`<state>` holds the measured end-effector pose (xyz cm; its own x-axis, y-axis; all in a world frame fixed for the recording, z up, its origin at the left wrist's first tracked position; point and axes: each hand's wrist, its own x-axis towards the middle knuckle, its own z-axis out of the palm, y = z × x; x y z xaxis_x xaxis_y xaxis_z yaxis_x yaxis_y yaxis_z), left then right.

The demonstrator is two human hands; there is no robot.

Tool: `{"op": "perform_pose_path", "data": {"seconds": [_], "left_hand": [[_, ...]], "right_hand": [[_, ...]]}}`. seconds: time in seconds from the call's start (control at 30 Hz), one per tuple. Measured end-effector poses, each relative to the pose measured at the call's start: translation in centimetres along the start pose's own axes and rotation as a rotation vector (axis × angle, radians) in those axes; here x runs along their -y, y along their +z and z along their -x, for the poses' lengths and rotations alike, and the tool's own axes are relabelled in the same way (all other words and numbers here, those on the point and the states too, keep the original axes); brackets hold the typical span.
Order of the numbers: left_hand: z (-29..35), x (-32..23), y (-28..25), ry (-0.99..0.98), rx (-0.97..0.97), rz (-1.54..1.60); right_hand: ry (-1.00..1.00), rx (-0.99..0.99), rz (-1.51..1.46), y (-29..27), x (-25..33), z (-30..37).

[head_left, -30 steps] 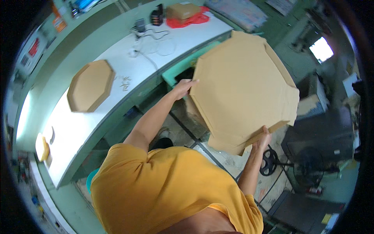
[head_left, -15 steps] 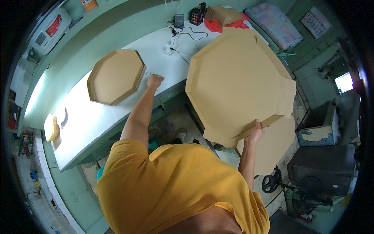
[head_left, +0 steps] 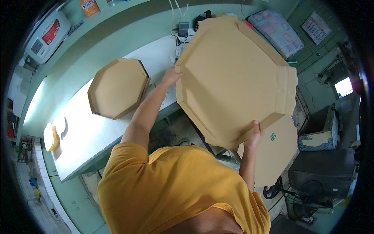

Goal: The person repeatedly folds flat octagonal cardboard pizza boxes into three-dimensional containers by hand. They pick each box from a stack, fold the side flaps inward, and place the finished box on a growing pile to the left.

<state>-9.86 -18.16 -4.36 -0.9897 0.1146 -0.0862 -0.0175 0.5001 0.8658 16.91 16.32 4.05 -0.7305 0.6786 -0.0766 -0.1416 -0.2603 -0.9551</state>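
Note:
A large, shallow octagonal cardboard box [head_left: 230,78] with folded-up walls fills the right half of the head view. My left hand [head_left: 171,77] is closed on its left wall, fingers curled over the rim. Along the near right edge, my right hand [head_left: 254,136] grips the wall with the thumb on top; its other fingers are mostly hidden beneath. Under that edge lies a flat cardboard piece [head_left: 274,152] with a small green mark. To the left, a smaller octagonal cardboard box [head_left: 119,87] rests on the white table [head_left: 91,134].
Several small thin pieces lie beside my left forearm. A black charger [head_left: 183,28] with cables stands behind. At the table's left end is a yellow sponge-like item [head_left: 52,137]. A patterned cushion-like bundle [head_left: 276,33] sits at the back right, and a dark cabinet [head_left: 321,169] stands at right.
My left hand has moved from the tabletop to the large box's left wall and closed on it. The box has shifted left and up at its far side. My right hand keeps its grip.

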Motion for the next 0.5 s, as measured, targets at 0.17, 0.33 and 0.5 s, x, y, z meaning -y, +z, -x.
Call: {"op": "perform_pose_path", "data": {"seconds": [0.17,0.33,0.5], "left_hand": [[-0.2,0.6,0.3,0.177,-0.279,-0.209],[-0.3,2.4,-1.5,-0.201,0.177,0.738],[-0.1,7.3,-1.5,-0.215,0.211,1.086]], "right_hand": [[0.004,0.022,-0.025,2.0,-1.0,-0.2],[0.112,-0.027,0.041,1.6,-2.3,-3.0],[0.256,-0.063,-0.041,1.5,-5.7,-3.8]]}}
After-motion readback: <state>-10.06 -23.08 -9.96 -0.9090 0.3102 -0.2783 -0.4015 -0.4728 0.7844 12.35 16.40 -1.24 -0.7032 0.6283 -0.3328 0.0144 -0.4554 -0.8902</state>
